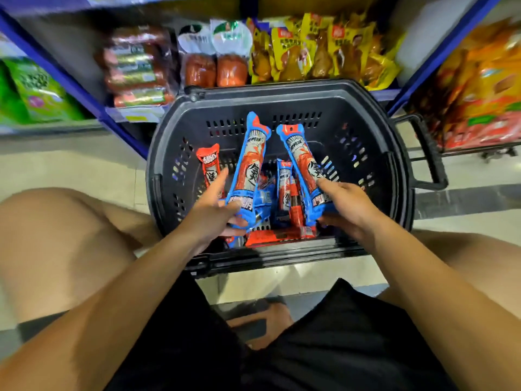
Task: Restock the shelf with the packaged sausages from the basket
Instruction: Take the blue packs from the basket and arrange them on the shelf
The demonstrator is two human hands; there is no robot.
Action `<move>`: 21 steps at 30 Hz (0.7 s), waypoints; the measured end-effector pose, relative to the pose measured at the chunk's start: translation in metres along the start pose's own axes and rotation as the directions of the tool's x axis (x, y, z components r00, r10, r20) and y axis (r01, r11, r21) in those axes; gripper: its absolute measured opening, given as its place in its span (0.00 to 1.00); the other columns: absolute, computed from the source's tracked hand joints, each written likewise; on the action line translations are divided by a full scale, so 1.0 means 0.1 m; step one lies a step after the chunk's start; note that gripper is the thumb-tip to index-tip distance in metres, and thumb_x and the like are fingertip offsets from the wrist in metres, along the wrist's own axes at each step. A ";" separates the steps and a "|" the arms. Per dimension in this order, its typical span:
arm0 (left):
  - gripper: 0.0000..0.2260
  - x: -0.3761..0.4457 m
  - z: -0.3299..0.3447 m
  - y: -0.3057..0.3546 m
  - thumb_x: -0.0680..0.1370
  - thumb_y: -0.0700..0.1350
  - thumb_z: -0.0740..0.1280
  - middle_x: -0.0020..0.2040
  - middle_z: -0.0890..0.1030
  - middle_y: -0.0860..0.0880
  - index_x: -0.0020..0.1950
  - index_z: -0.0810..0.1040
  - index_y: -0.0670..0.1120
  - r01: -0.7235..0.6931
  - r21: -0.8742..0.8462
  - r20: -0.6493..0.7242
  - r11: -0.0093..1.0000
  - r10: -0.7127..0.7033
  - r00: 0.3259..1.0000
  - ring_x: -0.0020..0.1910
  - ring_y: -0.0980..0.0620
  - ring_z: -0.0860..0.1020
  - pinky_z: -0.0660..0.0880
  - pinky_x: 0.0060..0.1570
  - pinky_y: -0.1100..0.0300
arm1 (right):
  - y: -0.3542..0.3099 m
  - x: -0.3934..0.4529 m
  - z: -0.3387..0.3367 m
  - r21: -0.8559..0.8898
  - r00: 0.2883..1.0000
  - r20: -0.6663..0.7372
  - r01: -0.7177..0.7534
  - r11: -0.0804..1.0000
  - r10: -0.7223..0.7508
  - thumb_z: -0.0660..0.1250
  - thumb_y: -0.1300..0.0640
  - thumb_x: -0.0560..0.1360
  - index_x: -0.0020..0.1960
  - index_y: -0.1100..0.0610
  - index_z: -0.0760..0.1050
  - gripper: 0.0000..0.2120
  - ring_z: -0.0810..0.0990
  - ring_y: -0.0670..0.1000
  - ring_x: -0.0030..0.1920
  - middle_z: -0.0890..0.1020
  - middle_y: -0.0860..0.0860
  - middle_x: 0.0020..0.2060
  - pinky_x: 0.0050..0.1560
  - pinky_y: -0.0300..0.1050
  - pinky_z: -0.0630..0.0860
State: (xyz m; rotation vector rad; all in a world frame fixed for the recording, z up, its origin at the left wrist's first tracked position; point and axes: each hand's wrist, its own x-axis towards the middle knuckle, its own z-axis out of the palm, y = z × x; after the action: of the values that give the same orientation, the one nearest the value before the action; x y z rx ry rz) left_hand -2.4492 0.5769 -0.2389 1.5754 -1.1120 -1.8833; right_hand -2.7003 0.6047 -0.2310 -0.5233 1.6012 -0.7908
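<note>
Left hand (217,213): fingers curled round the lower end of a blue sausage pack (249,165), index finger straight; pack points to 12 o'clock, above the basket (284,97). Right hand (345,204): fingers pinch the lower end of a second blue pack (303,165), tilted toward 11 o'clock. Both packs held over the basket, apart. Inside the basket: a red pack (210,165) at 9 o'clock of the left hand, more packs (284,198) between the hands. Shelf (135,111) at 12 o'clock beyond the basket, bearing blurred sausages (135,66) and yellow packets (318,49).
</note>
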 end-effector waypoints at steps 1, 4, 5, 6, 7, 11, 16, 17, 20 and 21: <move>0.31 -0.06 -0.01 0.01 0.80 0.34 0.61 0.50 0.84 0.43 0.74 0.58 0.63 -0.005 -0.017 0.010 1.000 0.005 1.000 0.41 0.44 0.81 0.82 0.45 0.44 | -0.01 -0.07 0.01 0.019 1.000 -0.008 0.022 1.000 -0.022 0.64 0.51 0.81 0.48 0.59 0.80 0.12 0.82 0.49 0.31 0.85 0.52 0.35 0.28 0.40 0.77; 0.18 -0.24 -0.01 0.10 0.81 0.34 0.59 0.48 0.85 0.49 0.65 0.75 0.52 -0.076 0.014 0.055 0.997 0.075 0.996 0.48 0.44 0.82 0.79 0.53 0.40 | -0.07 -0.29 0.05 0.057 0.994 -0.031 0.105 0.993 -0.104 0.64 0.51 0.81 0.45 0.58 0.79 0.12 0.83 0.49 0.31 0.85 0.53 0.35 0.28 0.41 0.77; 0.17 -0.31 0.00 0.14 0.81 0.33 0.59 0.49 0.85 0.49 0.59 0.78 0.53 -0.086 0.002 0.069 0.996 0.086 0.994 0.51 0.43 0.82 0.79 0.54 0.42 | -0.10 -0.35 0.05 0.061 0.990 -0.042 0.137 0.989 -0.135 0.64 0.51 0.81 0.46 0.58 0.79 0.12 0.83 0.48 0.32 0.85 0.52 0.35 0.30 0.41 0.77; 0.17 -0.38 0.01 0.17 0.81 0.34 0.58 0.52 0.85 0.49 0.58 0.78 0.53 -0.093 -0.025 0.078 0.995 0.094 0.992 0.54 0.42 0.82 0.79 0.54 0.43 | -0.12 -0.42 0.05 0.057 0.985 -0.058 0.168 0.984 -0.164 0.64 0.51 0.81 0.46 0.58 0.79 0.12 0.83 0.48 0.33 0.85 0.51 0.35 0.32 0.41 0.77; 0.17 -0.43 0.02 0.20 0.81 0.34 0.58 0.55 0.84 0.48 0.58 0.78 0.53 -0.096 -0.058 0.089 0.994 0.101 0.991 0.56 0.41 0.81 0.79 0.53 0.44 | -0.14 -0.48 0.05 0.046 0.978 -0.078 0.198 0.979 -0.194 0.64 0.51 0.80 0.48 0.59 0.79 0.12 0.83 0.47 0.34 0.85 0.50 0.36 0.33 0.41 0.78; 0.16 -0.63 0.08 0.36 0.81 0.34 0.57 0.57 0.83 0.45 0.62 0.77 0.49 -0.137 -0.208 0.082 0.969 0.157 0.984 0.55 0.41 0.81 0.79 0.52 0.40 | -0.26 -0.69 0.01 -0.039 0.925 -0.162 0.342 0.939 -0.343 0.65 0.50 0.79 0.47 0.56 0.80 0.11 0.83 0.47 0.36 0.84 0.49 0.38 0.38 0.45 0.78; 0.13 -0.83 0.25 0.62 0.81 0.36 0.59 0.49 0.83 0.48 0.56 0.78 0.50 -0.262 -0.240 0.023 0.935 0.275 0.961 0.39 0.47 0.82 0.82 0.43 0.45 | -0.47 -0.98 -0.04 -0.088 0.863 -0.206 0.453 0.887 -0.462 0.67 0.40 0.71 0.41 0.48 0.81 0.12 0.83 0.51 0.42 0.84 0.48 0.37 0.49 0.59 0.81; 0.11 -0.85 0.27 0.67 0.81 0.38 0.60 0.49 0.82 0.49 0.56 0.78 0.50 -0.302 -0.216 0.015 0.929 0.312 0.950 0.37 0.48 0.82 0.82 0.42 0.47 | -0.53 -1.05 -0.06 -0.093 0.851 -0.219 0.470 0.878 -0.478 0.67 0.39 0.69 0.41 0.47 0.81 0.13 0.83 0.53 0.43 0.84 0.49 0.38 0.51 0.62 0.80; 0.08 -0.91 0.33 0.86 0.81 0.41 0.62 0.46 0.81 0.47 0.57 0.76 0.51 -0.399 -0.164 0.004 0.902 0.406 0.914 0.36 0.50 0.81 0.81 0.40 0.51 | -0.77 -1.21 -0.13 -0.077 0.795 -0.251 0.552 0.831 -0.551 0.68 0.47 0.74 0.44 0.52 0.81 0.09 0.83 0.53 0.42 0.84 0.50 0.39 0.48 0.60 0.80; 0.08 -0.93 0.35 0.95 0.81 0.41 0.62 0.45 0.81 0.47 0.57 0.76 0.51 -0.416 -0.163 -0.001 0.894 0.422 0.907 0.37 0.49 0.82 0.82 0.40 0.51 | -0.86 -1.25 -0.17 -0.071 0.777 -0.253 0.580 0.812 -0.576 0.68 0.52 0.76 0.46 0.54 0.81 0.06 0.83 0.53 0.42 0.84 0.51 0.39 0.45 0.57 0.80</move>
State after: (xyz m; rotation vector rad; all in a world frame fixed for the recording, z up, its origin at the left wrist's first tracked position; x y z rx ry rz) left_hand -2.4737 0.6030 -0.1067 1.1096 -1.1720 -1.6622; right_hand -2.7017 0.6409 -0.0828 -0.9641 1.6906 -1.3819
